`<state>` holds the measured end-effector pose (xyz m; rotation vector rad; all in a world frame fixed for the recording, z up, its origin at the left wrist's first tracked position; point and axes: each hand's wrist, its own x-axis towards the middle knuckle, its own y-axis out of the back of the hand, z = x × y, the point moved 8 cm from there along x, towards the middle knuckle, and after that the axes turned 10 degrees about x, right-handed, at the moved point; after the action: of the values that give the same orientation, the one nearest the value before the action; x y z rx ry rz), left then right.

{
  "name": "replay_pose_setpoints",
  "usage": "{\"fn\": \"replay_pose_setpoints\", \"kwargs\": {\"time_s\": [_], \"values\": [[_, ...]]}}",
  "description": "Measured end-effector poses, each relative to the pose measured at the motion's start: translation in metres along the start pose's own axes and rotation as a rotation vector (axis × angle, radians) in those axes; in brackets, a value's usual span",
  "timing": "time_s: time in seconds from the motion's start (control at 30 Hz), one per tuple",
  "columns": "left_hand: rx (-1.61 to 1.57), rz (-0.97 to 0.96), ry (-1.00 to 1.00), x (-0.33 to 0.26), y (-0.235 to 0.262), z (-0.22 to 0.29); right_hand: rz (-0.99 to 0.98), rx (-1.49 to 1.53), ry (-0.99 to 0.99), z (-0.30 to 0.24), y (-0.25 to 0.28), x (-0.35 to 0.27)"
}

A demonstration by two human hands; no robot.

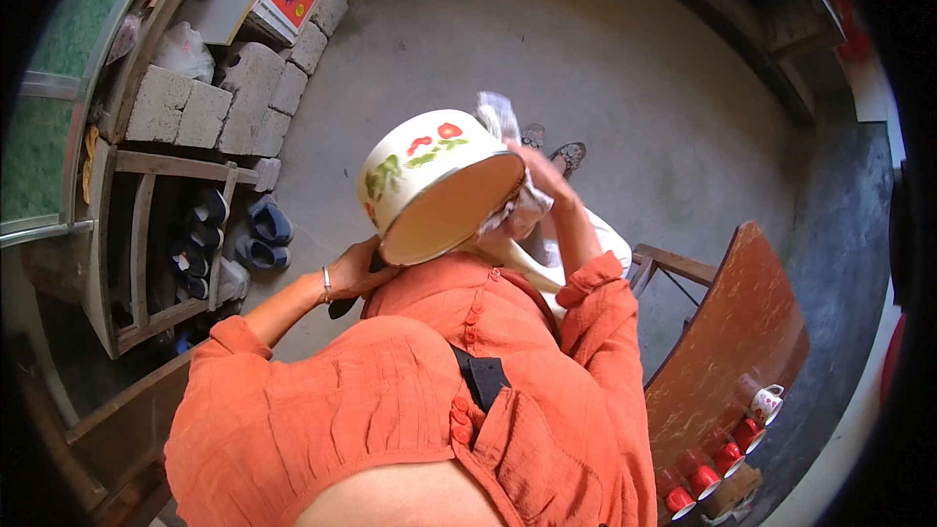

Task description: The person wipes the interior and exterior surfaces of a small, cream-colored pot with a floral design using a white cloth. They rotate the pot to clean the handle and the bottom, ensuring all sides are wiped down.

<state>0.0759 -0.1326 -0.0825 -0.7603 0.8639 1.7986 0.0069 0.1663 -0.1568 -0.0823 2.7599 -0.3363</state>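
A cream enamel pot (410, 161) with painted red and green decoration is tilted in front of my body, its dark-edged round end turned toward me. My left hand (359, 270), with a bracelet at the wrist, grips the pot at its lower left edge; some fingers are hidden behind it. At the pot's right edge, my right hand (547, 178) is closed on a crumpled pale cloth (530, 205). One part of the cloth sticks up behind the pot, and another is pressed against the rim. The right fingers are slightly blurred.
On the right, a brown tabletop (722, 322) carries several red cups (729, 459) and a patterned white mug (766, 404). Left are a wooden shoe rack (142, 244), dark slippers (264, 234) and stacked concrete blocks (205, 112). Grey concrete floor (429, 29) stretches ahead.
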Motion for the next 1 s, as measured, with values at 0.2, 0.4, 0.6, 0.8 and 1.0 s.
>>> {"fn": "replay_pose_setpoints", "kwargs": {"time_s": [0.2, 0.4, 0.6, 0.8, 1.0], "values": [[-0.27, 0.567, -0.391, 0.021, 0.033, -0.001, 0.177, 0.128, -0.024, -0.017, -0.027, -0.025], [-0.766, -0.147, -0.154, 0.007, 0.005, 0.046, 0.372, 0.108, 0.411, -0.142, -0.042, -0.054], [-1.361, -0.935, -0.082, 0.003, -0.018, 0.089, 0.523, -1.004, 0.993, -0.196, -0.115, -0.122], [-1.742, -1.065, -0.057, -0.006, -0.024, 0.114, 0.442, -1.33, 1.126, -0.156, -0.161, -0.139], [-1.762, -1.164, 0.082, -0.007, -0.03, 0.115, 0.32, -0.924, 0.59, -0.191, -0.074, -0.058]]}}
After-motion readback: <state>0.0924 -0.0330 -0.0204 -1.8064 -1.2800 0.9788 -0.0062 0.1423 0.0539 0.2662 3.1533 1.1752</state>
